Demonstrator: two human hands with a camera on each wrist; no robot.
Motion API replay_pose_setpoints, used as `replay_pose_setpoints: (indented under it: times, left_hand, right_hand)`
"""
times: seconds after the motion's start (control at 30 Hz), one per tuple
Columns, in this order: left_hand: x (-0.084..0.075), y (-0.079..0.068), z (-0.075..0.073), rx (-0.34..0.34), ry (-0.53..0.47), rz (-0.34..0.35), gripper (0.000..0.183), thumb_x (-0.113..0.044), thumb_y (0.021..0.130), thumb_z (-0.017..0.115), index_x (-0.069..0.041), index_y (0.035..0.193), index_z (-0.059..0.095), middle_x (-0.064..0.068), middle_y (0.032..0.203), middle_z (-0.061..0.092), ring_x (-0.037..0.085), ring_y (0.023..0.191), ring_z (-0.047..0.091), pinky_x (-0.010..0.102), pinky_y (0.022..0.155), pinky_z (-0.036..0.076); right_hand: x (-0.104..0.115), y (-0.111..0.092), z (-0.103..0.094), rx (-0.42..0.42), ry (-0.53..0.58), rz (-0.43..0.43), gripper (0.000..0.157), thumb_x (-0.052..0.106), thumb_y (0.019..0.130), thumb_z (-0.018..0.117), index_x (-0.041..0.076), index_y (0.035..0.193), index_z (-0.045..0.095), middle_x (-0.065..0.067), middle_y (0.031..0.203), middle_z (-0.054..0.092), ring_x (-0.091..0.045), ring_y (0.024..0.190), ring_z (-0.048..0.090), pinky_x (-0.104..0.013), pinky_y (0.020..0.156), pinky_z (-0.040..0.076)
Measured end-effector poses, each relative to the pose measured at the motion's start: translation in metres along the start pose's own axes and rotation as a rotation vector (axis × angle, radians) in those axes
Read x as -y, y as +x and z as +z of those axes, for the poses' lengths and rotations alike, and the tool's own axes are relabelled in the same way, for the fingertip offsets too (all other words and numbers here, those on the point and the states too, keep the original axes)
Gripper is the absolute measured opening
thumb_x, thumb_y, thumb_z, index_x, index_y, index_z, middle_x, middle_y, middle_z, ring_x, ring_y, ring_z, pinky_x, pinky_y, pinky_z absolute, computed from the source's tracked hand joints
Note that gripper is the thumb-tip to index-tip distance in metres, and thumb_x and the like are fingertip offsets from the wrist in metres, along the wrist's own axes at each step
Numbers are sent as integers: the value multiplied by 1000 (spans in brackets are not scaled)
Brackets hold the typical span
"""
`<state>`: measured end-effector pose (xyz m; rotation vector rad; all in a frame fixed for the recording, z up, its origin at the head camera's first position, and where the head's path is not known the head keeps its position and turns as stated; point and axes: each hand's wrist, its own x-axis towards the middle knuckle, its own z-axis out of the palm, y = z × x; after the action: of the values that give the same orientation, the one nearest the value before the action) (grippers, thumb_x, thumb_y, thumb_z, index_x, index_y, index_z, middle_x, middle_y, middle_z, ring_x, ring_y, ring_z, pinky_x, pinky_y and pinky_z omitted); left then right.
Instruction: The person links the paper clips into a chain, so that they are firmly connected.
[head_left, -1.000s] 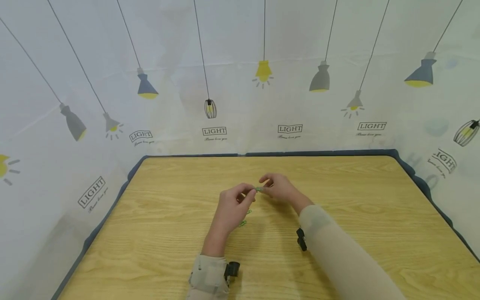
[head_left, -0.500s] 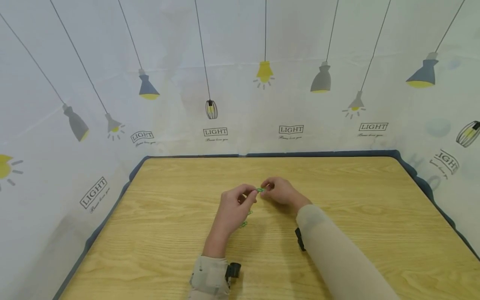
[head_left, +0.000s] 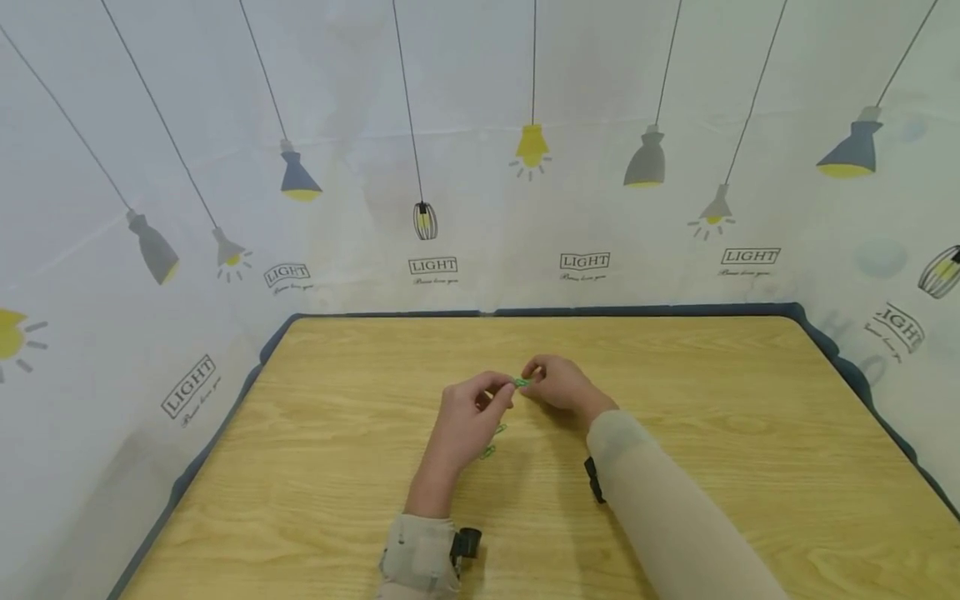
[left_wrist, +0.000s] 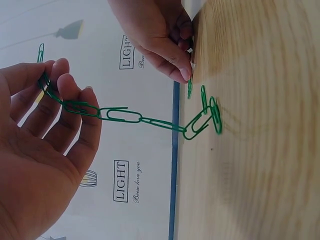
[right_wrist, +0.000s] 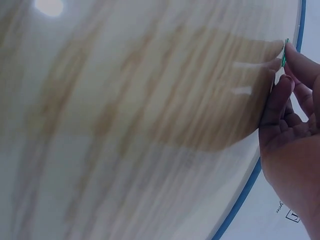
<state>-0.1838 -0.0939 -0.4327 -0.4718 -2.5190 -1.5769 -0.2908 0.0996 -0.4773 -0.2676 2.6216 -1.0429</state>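
Observation:
A chain of linked green paper clips (left_wrist: 120,115) hangs from my left hand (head_left: 467,427), whose thumb and fingertips pinch its upper part. One end clip (left_wrist: 41,52) sticks up past the fingertips. The chain's lower end (left_wrist: 216,116) reaches down to the wooden tabletop, and its lower links show beside the left hand in the head view. My right hand (head_left: 562,387) pinches a single green paper clip (left_wrist: 190,87) between thumb and finger; it also shows at the fingertips in the right wrist view. Both hands are close together, with green wire (head_left: 522,382) between their fingertips.
The wooden table (head_left: 337,433) spreads around both hands. Behind it and at the sides hangs a white cloth (head_left: 480,167) printed with lamps, with a dark blue edge (head_left: 637,309) along the table. A small black camera (head_left: 467,542) sits at the left cuff.
The fingers of my right hand have drawn in more around the clip, and more green shows between the two hands. My left hand has hardly moved. The head view has shifted slightly.

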Motion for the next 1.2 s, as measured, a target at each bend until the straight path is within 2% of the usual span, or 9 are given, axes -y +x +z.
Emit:
replay_pose_setpoints:
  times: [0.1, 0.33, 0.47, 0.53, 0.63, 0.83, 0.93, 1.1, 1.2]
  left_hand:
    - [0, 0, 0, 1, -4, -1, 23, -25, 111, 61, -12, 118, 78, 6, 98, 76, 17, 74, 67, 23, 62, 53]
    - [0, 0, 1, 6, -9, 15, 21, -25, 110, 61, -13, 116, 77, 6, 98, 76, 21, 73, 68, 23, 63, 53]
    - [0, 1, 2, 9, -16, 21, 22, -24, 111, 61, -11, 117, 77, 8, 99, 76, 33, 77, 71, 23, 63, 53]
    - [0, 1, 2, 11, -17, 22, 22, -24, 111, 61, -11, 117, 77, 9, 100, 76, 35, 78, 71, 23, 63, 52]
    - [0, 1, 2, 13, -16, 20, 23, -24, 111, 60, -9, 118, 77, 10, 101, 76, 32, 77, 70, 23, 63, 53]
    - [0, 1, 2, 12, 6, 24, 25, -24, 111, 60, -7, 119, 76, 5, 100, 76, 16, 73, 67, 23, 63, 53]
    - [0, 1, 2, 14, 11, 30, 26, -24, 111, 60, -6, 119, 76, 5, 100, 76, 13, 72, 66, 23, 63, 53]
    - [0, 1, 2, 18, -2, 16, 22, -24, 110, 61, -10, 118, 77, 6, 100, 76, 23, 75, 69, 23, 63, 52]
    - [1, 1, 3, 23, -2, 8, 22, -25, 111, 61, -12, 118, 77, 8, 102, 76, 26, 77, 70, 23, 63, 53]
  right_hand:
    - [1, 0, 1, -5, -10, 10, 23, 26, 103, 72, 11, 118, 68, -8, 105, 65, -21, 90, 57, -35, 80, 48]
    - [1, 1, 0, -9, -52, 28, 14, 22, 104, 70, 9, 105, 70, -5, 97, 66, -19, 86, 57, -32, 78, 46]
    - [2, -1, -2, -5, -54, 29, 12, 20, 104, 69, 8, 103, 70, -5, 96, 65, -18, 84, 56, -30, 77, 46]
    - [2, -1, -3, -1, -58, 29, 12, 20, 104, 68, 8, 103, 70, -4, 95, 65, -17, 84, 56, -30, 77, 46]
    - [2, -2, -3, 6, -57, 28, 13, 20, 105, 67, 8, 104, 69, -5, 97, 65, -18, 85, 56, -30, 78, 46]
    - [1, -2, -2, 5, -48, 29, 14, 21, 106, 66, 7, 106, 69, -6, 98, 65, -19, 87, 57, -32, 79, 46]
    - [-1, -2, -1, -2, -37, 26, 14, 20, 106, 66, 6, 107, 69, -6, 99, 65, -19, 87, 56, -32, 79, 47]
    - [-1, -8, -2, 19, 49, 13, 16, 21, 106, 65, 5, 109, 68, -8, 105, 65, -20, 92, 56, -33, 83, 47]
    - [-4, -19, -5, 60, 160, 8, 19, 22, 106, 64, 4, 112, 68, -8, 108, 65, -20, 94, 55, -33, 83, 46]
